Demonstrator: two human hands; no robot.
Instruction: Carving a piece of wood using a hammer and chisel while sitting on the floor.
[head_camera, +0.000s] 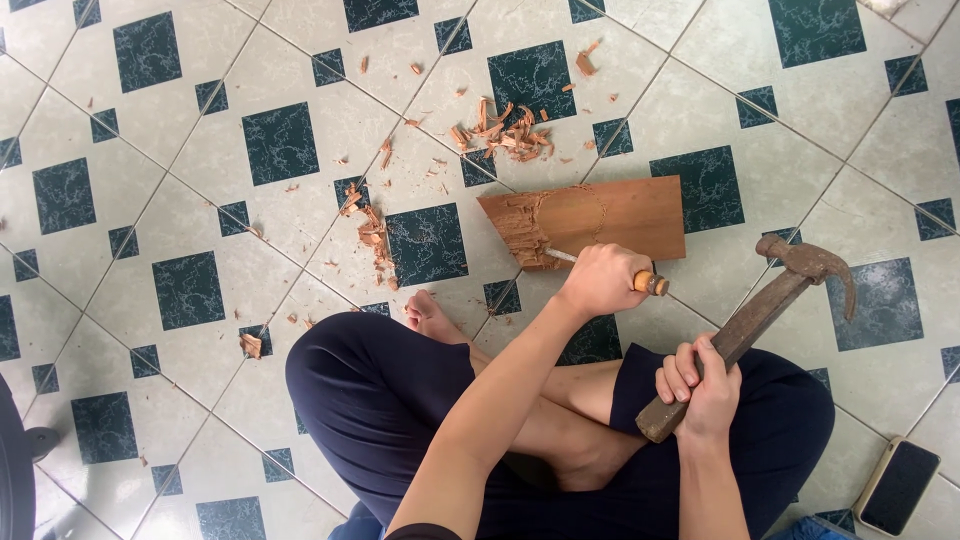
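the board (600, 215) lies flat on the tiled floor (150, 200), just past your knees. its left end is cut rough. your left hand (600, 280) is closed tight on a chisel (645, 283), and the blade touches the board's near edge. your right hand (700, 385) is wrapped around a hammer (760, 310), whose head is up in the air to the right of the board. wood chips (505, 130) lie beyond the board and to its left. a phone (898, 485) lies far to the right, nearer you.

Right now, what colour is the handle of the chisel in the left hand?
Orange-brown with a darker band at its end, on the chisel handle sticking out of the left hand; head view.
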